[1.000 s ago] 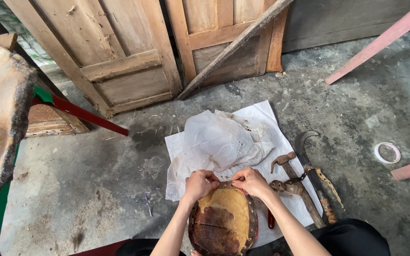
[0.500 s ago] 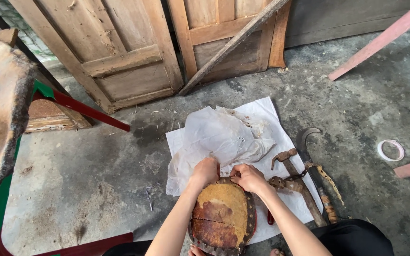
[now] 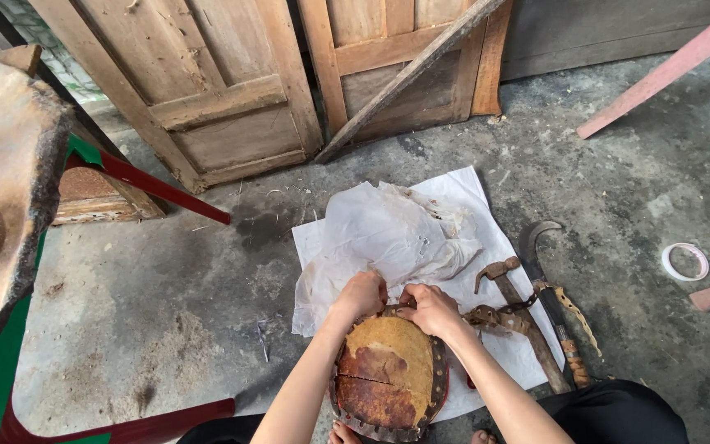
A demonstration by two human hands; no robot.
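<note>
Nearest to us, a round brown drum [image 3: 386, 378] with a cracked, worn skin and a studded rim lies on the floor just in front of our knees, its far edge resting on a sheet of white paper [image 3: 454, 205]. We have both hands at that far edge. Our left hand [image 3: 361, 293] is curled over the rim, fingers clenched on it, and our right hand [image 3: 429, 308] sits just beside it, pinching the rim between thumb and fingertips. The two hands are nearly touching.

Just to the right of the drum we see a hammer [image 3: 518, 316] with a wooden handle lying on the paper, a rusty piece of chain [image 3: 499, 316] across it, and beside that a sickle [image 3: 554, 304] with a curved blade, half on the paper and half on the concrete floor [image 3: 166, 329].

Beyond our hands a crumpled white sheet [image 3: 388, 238] is heaped on the flat paper. Farther right, well apart, a roll of white tape [image 3: 684, 261] lies on the floor. At the left edge stands a rough slab tabletop [image 3: 6, 205]. Farthest away, old wooden doors [image 3: 207, 90] lean against the wall, with a plank [image 3: 408, 78] slanted across them.
</note>
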